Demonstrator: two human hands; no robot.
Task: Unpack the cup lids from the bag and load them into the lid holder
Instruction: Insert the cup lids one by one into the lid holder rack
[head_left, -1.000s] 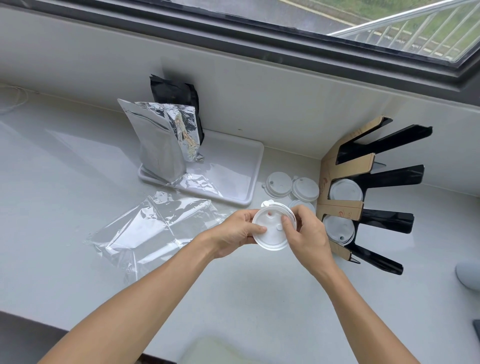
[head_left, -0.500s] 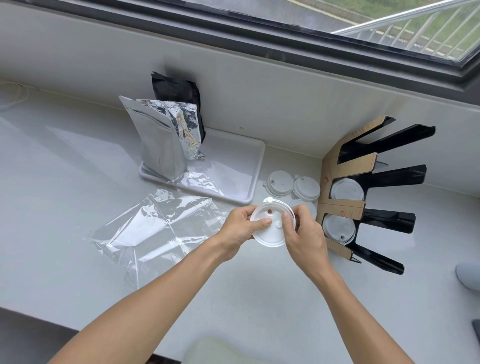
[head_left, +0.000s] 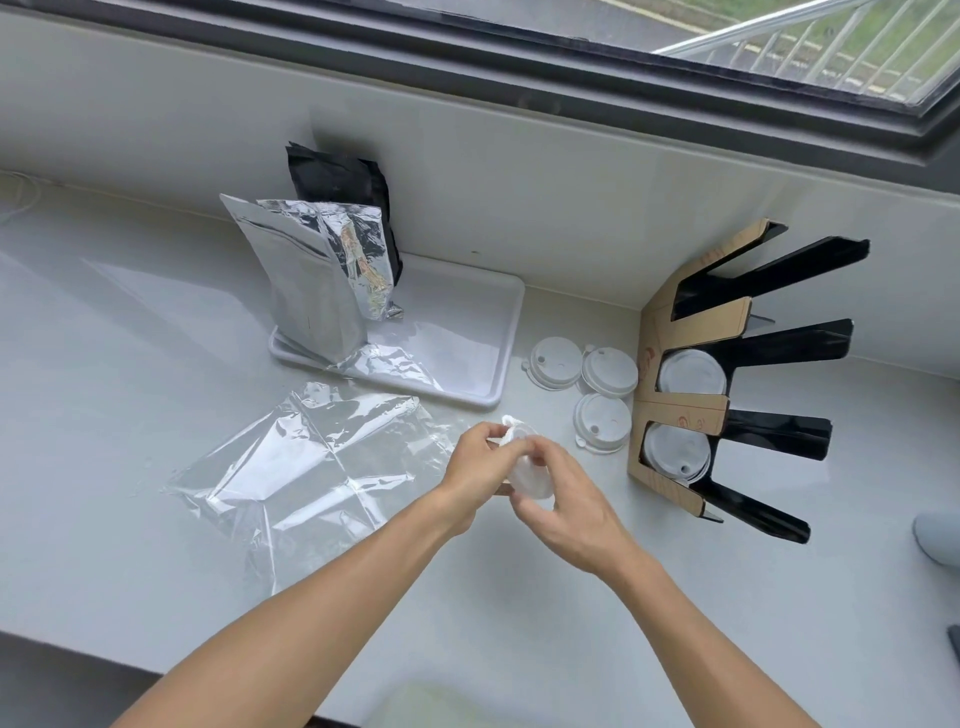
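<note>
At centre frame, left hand (head_left: 475, 470) and right hand (head_left: 569, 506) pinch a lid (head_left: 527, 475) by its rim; it looks light, thin, easily bent.

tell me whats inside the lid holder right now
The lid holder shows white lids in two slots: the middle slot and the one below it. The top slot looks dark and empty. How many lids sit stacked in each slot is hidden.

a tray (head_left: 511, 317) sits at frame centre with two pouches (head_left: 311, 291) standing on its left end. below-left of it lies a plastic bag (head_left: 311, 467). right of the tray, three loose lids (head_left: 602, 410) lie beside a lid holder (head_left: 691, 410) with two lids in its slots.
</note>
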